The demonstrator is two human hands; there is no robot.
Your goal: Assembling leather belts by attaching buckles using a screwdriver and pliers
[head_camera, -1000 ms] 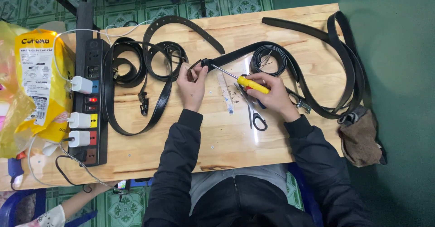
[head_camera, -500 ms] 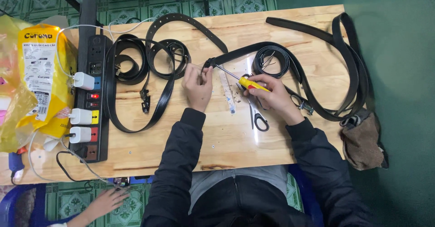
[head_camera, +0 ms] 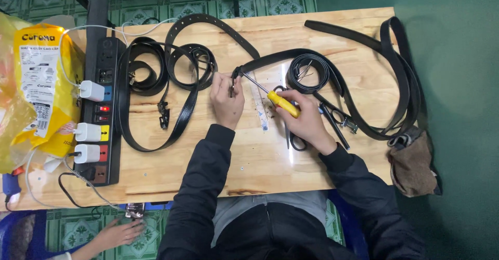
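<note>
My left hand (head_camera: 227,100) pinches the buckle end of a black belt (head_camera: 270,60) near the middle of the wooden table (head_camera: 260,161). My right hand (head_camera: 305,120) grips a yellow-handled screwdriver (head_camera: 282,103); its metal tip points left and up at the buckle between my left fingers. A clear plastic ruler (head_camera: 260,107) lies on the table between my hands. Black-handled scissors (head_camera: 295,140) lie partly under my right hand.
Several more black belts lie coiled at the left (head_camera: 171,68) and looped at the right (head_camera: 400,78). A black power strip (head_camera: 104,109) with white chargers lies at the left beside a yellow bag (head_camera: 39,83). A brown cloth (head_camera: 413,164) hangs at the right edge. Another person's hand (head_camera: 117,234) shows at the bottom left.
My hands have stayed at the buckle, with the screwdriver held to it. The other person's hand at the bottom left has moved to the right.
</note>
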